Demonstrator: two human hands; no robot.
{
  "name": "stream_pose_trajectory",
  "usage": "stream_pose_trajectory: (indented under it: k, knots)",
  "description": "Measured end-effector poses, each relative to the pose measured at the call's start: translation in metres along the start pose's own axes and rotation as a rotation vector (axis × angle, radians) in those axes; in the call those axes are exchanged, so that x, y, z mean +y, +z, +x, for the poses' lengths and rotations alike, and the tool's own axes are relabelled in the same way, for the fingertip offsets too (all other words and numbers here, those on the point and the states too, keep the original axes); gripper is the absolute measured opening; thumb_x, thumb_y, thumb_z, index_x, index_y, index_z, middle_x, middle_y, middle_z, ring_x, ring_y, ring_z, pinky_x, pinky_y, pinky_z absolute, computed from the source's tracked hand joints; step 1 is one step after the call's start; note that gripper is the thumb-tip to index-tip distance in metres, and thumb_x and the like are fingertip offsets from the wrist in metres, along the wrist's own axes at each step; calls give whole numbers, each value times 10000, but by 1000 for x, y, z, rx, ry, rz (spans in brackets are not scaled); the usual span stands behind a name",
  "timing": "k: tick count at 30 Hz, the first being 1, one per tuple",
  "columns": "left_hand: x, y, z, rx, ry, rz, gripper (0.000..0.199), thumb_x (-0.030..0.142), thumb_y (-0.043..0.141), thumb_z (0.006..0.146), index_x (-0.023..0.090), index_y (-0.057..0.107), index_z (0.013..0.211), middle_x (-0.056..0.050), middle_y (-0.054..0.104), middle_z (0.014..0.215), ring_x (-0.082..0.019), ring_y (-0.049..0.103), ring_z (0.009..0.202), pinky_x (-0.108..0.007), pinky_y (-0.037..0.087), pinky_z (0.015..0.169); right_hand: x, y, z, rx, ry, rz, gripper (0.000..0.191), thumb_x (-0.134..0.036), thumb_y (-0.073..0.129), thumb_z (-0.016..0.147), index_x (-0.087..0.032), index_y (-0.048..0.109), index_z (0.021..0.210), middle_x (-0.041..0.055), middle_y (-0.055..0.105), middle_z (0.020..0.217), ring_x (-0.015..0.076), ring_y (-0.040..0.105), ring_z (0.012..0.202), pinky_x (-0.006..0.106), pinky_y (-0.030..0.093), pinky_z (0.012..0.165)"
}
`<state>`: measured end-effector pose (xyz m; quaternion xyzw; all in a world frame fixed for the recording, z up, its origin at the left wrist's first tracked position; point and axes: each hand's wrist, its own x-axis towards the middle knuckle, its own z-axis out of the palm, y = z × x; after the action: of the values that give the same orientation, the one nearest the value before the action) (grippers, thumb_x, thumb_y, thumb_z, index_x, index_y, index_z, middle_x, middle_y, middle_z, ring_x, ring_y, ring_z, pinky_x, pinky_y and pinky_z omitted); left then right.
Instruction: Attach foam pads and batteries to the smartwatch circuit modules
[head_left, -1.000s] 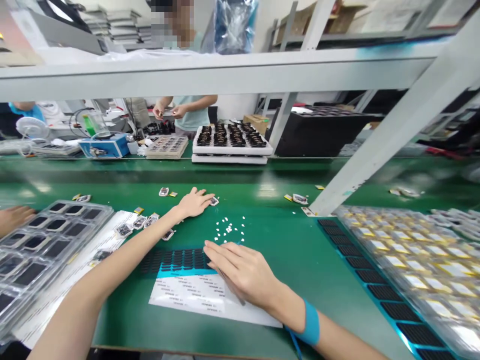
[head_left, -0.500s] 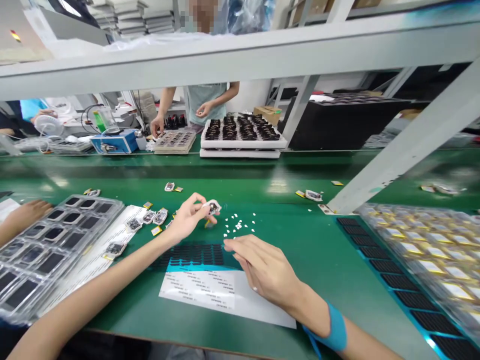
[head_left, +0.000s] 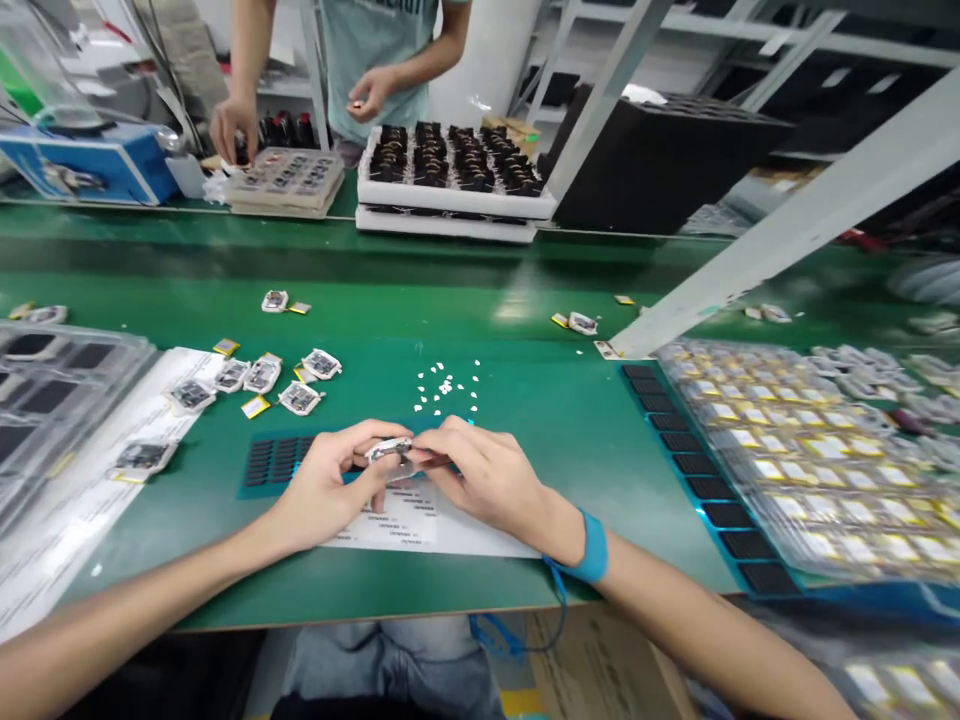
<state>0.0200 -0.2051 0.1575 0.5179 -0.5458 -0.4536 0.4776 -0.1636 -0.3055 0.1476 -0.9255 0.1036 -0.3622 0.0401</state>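
Small white-framed module (head_left: 390,450) — pinched between left hand (head_left: 330,485) and right hand (head_left: 480,475), fingers curled, just above printed sheet (head_left: 397,520) — six similar modules (head_left: 262,376) lie leftward on green counter (head_left: 525,400).

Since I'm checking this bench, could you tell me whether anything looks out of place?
Tiny white bits lie scattered on the green mat, just beyond the small part held by the left hand and right hand. Their uneven spread looks like a small spill, though it may be deliberate.
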Motion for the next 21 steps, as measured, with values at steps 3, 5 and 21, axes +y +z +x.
stream_pose_trajectory:
  k: [3,5,21]
  knots:
    - [2,0,-2,6,45,107,228,246,568,933,105,690,1064,17,627,631,-79,538,461,-189,480,500,-3,-2,-1,-38,-11,-18,232,-316,443,1050,-167,559,1185,-10,668,815,87,604,643,211,416,533]
    - [3,0,-3,34,64,159,232,236,576,921,102,703,1062,-8,671,686,-79,549,473,-182,480,490,-5,-4,-1,-55,-19,-23,187,-271,464,1035,-184,577,1155,-24,658,797,79,588,616,216,389,504]
    - [5,5,-10,151,116,223,342,232,522,959,86,713,1202,26,650,558,-84,563,437,-152,453,451,-14,-4,-3,6,-10,-50,198,-98,521,938,-133,629,1100,-19,657,747,85,579,589,220,441,549]
